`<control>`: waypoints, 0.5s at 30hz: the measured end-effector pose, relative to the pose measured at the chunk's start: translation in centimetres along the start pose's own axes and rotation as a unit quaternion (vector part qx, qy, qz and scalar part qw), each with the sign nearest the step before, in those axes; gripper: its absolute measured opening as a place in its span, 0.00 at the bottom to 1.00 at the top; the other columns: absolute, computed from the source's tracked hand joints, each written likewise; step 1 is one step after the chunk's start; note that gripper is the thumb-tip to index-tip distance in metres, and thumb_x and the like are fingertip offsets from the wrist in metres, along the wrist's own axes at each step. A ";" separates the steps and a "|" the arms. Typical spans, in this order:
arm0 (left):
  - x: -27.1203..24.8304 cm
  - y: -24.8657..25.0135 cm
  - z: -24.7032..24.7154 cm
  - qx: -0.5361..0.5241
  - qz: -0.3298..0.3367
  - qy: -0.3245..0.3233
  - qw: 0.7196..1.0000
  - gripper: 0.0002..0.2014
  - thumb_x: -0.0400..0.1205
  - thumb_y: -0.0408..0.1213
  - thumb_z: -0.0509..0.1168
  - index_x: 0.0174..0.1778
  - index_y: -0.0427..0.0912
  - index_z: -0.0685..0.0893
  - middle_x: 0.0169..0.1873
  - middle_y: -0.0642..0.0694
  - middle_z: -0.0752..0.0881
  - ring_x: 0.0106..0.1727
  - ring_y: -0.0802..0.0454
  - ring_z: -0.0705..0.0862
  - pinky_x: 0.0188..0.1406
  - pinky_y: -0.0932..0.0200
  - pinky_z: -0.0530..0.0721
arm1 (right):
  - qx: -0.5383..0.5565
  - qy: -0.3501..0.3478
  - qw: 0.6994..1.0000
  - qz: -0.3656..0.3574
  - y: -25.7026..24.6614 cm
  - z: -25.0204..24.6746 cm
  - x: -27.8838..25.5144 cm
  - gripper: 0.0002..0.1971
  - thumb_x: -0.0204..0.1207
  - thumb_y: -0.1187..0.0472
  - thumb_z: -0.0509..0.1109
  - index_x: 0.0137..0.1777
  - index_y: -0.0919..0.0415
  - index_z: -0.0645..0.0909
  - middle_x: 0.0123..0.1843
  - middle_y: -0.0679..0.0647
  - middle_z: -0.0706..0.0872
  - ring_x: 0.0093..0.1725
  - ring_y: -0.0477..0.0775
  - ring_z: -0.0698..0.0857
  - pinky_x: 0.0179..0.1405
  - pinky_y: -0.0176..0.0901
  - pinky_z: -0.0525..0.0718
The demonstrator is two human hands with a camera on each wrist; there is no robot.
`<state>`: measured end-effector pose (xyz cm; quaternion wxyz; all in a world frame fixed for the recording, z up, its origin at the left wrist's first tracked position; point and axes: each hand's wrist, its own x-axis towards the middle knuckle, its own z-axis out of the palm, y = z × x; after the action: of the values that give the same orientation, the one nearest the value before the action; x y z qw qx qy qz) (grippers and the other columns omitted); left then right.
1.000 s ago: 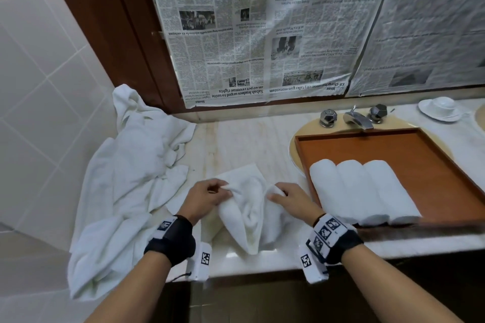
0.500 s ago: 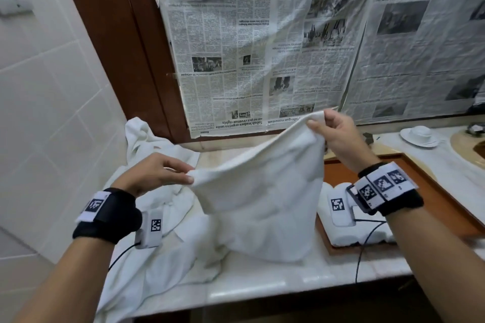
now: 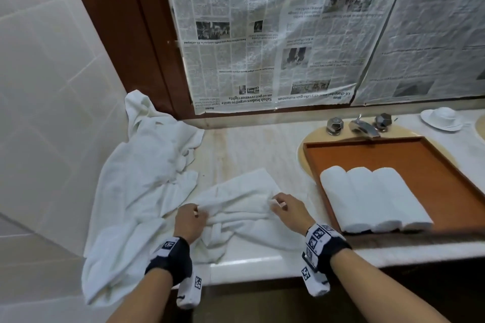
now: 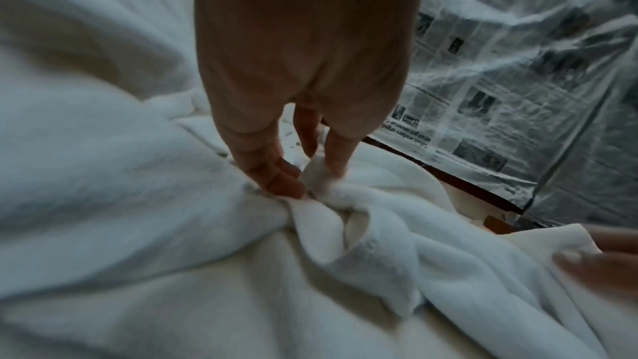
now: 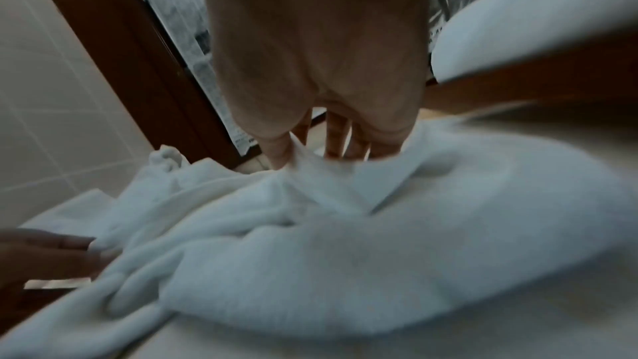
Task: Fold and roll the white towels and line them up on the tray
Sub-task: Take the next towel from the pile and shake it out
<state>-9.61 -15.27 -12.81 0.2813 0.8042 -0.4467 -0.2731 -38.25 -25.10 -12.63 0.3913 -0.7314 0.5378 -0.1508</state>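
You've dropped the hand towel (image 3: 237, 207) back onto the counter (image 3: 257, 149), at 9 o'clock from the tray (image 3: 446, 178); left hand (image 3: 189, 223) and right hand (image 3: 288, 211) pinch its corners. Bunched folds may crease the roll.

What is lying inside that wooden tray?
Three rolled white towels lie side by side, touching, at the left end of the orange-brown wooden tray. The tray floor beneath them is covered.

A pale marble counter (image 3: 236, 144) crosses the frame's middle. On it: a towel heap (image 3: 141, 165) at left, a crumpled towel (image 3: 244, 199) at centre, a cup and saucer (image 3: 442, 118) at upper right.
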 end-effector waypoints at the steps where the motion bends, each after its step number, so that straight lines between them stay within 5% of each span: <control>1: 0.1 0.1 0.4 0.026 -0.012 -0.016 0.999 0.09 0.83 0.36 0.66 0.37 0.37 0.80 0.37 0.43 0.84 0.44 0.41 0.82 0.42 0.54 0.72 | -0.005 -0.004 1.000 0.007 0.2 0.6 0.2 0.13 0.83 0.53 0.69 0.64 0.55 0.80 0.55 0.51 0.83 0.53 0.53 0.83 0.54 0.41 0.78; 6: 1.3 0.8 1.3 0.094 -0.010 -0.090 0.991 0.09 0.86 0.39 0.62 0.54 0.37 0.81 0.46 0.44 0.84 0.50 0.46 0.78 0.48 0.57 0.70 | -0.009 0.000 0.999 0.035 -0.4 2.0 1.0 0.18 0.76 0.58 0.76 0.63 0.54 0.77 0.50 0.48 0.81 0.49 0.50 0.79 0.51 0.42 0.76; 11: 0.4 3.1 2.7 0.050 0.026 -0.137 0.989 0.03 0.85 0.40 0.64 0.48 0.45 0.79 0.43 0.44 0.84 0.47 0.45 0.80 0.43 0.57 0.71 | 0.034 0.004 0.999 0.040 -0.6 2.3 0.3 0.17 0.72 0.57 0.77 0.58 0.56 0.78 0.48 0.50 0.86 0.46 0.51 0.84 0.46 0.43 0.80; 15: -0.8 4.7 3.7 -0.065 0.043 -0.129 0.989 0.05 0.84 0.41 0.65 0.43 0.51 0.80 0.39 0.50 0.85 0.43 0.48 0.82 0.46 0.51 0.81 | 0.017 0.007 1.000 0.007 -1.7 2.1 -0.5 0.06 0.73 0.57 0.68 0.38 0.58 0.78 0.35 0.50 0.83 0.35 0.49 0.79 0.45 0.55 0.83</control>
<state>-15.21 -17.49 -11.95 0.2847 0.7220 -0.4948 -0.3910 -35.93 -23.54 -12.63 0.4013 -0.7200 0.5424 -0.1622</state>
